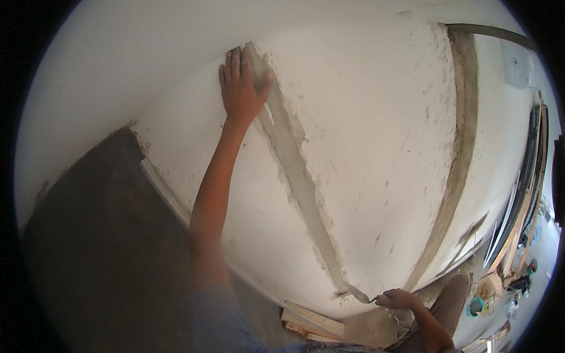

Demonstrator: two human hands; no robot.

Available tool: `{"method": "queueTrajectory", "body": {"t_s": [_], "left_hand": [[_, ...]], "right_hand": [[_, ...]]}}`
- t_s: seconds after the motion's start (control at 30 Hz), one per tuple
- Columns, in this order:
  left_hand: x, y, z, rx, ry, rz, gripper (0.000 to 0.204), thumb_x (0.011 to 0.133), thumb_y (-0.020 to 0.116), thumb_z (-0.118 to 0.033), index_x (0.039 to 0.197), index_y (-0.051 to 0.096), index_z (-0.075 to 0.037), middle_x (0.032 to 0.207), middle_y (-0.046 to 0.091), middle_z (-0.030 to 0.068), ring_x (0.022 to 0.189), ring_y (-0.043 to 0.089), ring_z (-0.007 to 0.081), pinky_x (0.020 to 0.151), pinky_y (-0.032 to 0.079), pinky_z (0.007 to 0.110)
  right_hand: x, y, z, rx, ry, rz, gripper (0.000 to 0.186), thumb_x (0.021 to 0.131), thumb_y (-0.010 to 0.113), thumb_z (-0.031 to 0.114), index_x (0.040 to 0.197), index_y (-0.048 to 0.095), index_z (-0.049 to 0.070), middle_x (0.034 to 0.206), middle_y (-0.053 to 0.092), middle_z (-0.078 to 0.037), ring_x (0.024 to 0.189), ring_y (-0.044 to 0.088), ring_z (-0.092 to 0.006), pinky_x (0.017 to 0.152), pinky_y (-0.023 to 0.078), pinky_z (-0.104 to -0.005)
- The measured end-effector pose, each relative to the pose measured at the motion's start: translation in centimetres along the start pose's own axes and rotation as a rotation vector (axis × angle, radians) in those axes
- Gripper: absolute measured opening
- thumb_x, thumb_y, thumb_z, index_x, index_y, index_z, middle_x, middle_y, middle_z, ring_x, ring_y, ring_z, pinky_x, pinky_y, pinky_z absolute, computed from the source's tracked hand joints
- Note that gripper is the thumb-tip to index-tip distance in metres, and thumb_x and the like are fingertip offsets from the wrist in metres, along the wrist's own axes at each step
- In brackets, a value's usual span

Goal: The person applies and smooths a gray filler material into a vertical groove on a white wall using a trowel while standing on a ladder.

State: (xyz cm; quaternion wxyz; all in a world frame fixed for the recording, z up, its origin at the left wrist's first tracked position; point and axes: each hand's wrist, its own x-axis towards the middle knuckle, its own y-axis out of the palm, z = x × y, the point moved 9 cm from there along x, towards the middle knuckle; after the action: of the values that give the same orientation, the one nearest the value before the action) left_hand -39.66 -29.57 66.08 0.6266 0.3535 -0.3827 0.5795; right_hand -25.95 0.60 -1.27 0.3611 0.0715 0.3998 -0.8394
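The left hand (244, 97) lies against the wall (376, 147) over the upper end of a strip (297, 167) that slants down rightward to a trowel (360, 295), whose handle is in the right hand (397, 299). Well to the right on the same wall runs a second strip (465, 112), while planks (321, 320) lie at the wall's foot, left of the right hand. The person's leg (452, 300) is near that hand's right, with a bucket (475, 306) farther right and long boards (521, 200) beyond the second strip.

No readable text, labels, brands, numbers or signs on anything in view
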Motion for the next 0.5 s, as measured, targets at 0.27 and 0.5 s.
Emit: {"method": "queueTrajectory", "body": {"t_s": [0.27,0.5], "left_hand": [[-8.4,1.7,-4.6,-0.015,0.105,0.304,0.082,0.096,0.057,-0.048,0.149,0.033,0.008,0.158,0.029,0.0273,0.147,0.027,0.0421,0.119,0.019,0.059],[-2.1,0.6,1.0,0.105,-0.087,0.059,0.080,0.096,0.055,-0.050,0.149,0.035,0.007,0.157,0.030,0.0270,0.147,0.027,0.0426,0.119,0.020,0.059]], "right_hand": [[-0.3,0.5,-0.1,-0.072,0.090,-0.072,0.064,0.092,0.052,0.065,0.106,0.068,0.005,0.106,0.070,-0.026,0.103,0.066,-0.0449,0.091,0.050,-0.0528],[-0.6,0.5,0.7,-0.048,0.068,-0.169,0.055,0.091,0.055,0.053,0.105,0.061,0.001,0.096,0.069,-0.031,0.098,0.066,-0.0480,0.086,0.051,-0.0525]]}}
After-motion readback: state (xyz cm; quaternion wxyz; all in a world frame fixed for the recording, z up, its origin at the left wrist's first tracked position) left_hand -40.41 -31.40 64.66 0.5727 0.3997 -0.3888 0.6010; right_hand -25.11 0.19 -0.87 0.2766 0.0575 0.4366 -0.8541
